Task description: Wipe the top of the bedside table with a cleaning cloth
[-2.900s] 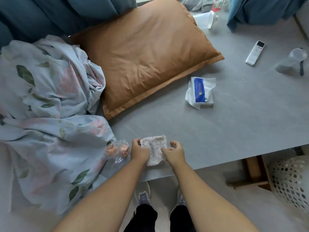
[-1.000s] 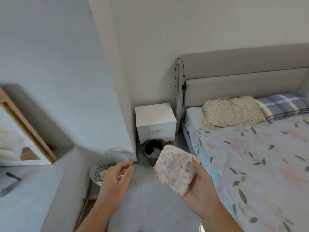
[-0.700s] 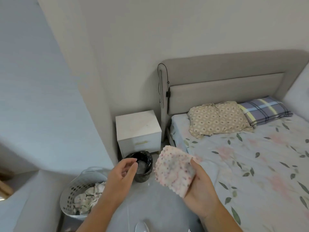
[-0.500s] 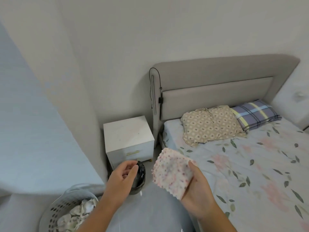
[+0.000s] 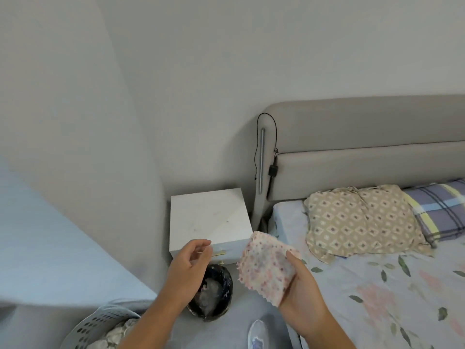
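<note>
The white bedside table (image 5: 208, 217) stands against the wall between a wall corner and the bed, its top bare. My right hand (image 5: 299, 290) holds a folded pink-spotted cleaning cloth (image 5: 266, 265) in the air, in front of the table's right front corner. My left hand (image 5: 188, 268) hovers empty, fingers loosely curled and apart, in front of the table's drawer. Neither hand touches the table.
A black-lined waste bin (image 5: 211, 295) sits on the floor just before the table. A white laundry basket (image 5: 100, 328) is at the lower left. The bed (image 5: 377, 285) with two pillows fills the right. A cable and light bar (image 5: 261, 159) hang on the headboard's edge.
I have turned from the grey table and walked toward the bedside table, which is now closer and more central. The cloth has stayed in my right hand; my left hand let go of it.
</note>
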